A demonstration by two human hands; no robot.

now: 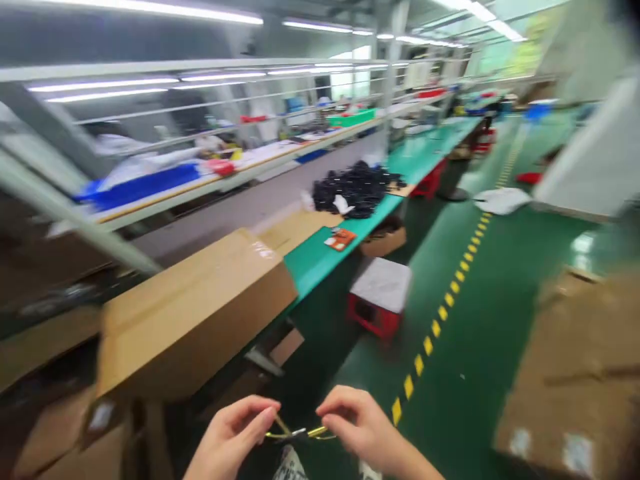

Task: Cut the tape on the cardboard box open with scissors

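“One large carton (200, 293) sits at the left of my view, by the near end of the green desk (313, 263). Neither hand touches it.”

“And the left hand (235, 430)?”

“Its thumb and index fingers are closed nearly tip to tip on one side of a thin yellow strand (316, 432). So little of it is pinched that, I'd judge, a small tug could pull it out.”

“What's in the middle?”

“A silvery piece (299, 433) on the strand, held in mid-air between the hands with no desk beneath. If either pinch slipped, I'd expect it to swing or drop towards the floor (450, 400), where something so slim would be hard for me to find.”

“The right hand (360, 423)?”

“Its fingers are closed to a narrow pinch too, the strand's other side running in by the thumb. I can't tell how firmly. Uneven pulling could kink it.”

“Further right?”

“A stool (380, 287), then striped tape (427, 345). It's all blurred, so a slight slip might escape me”
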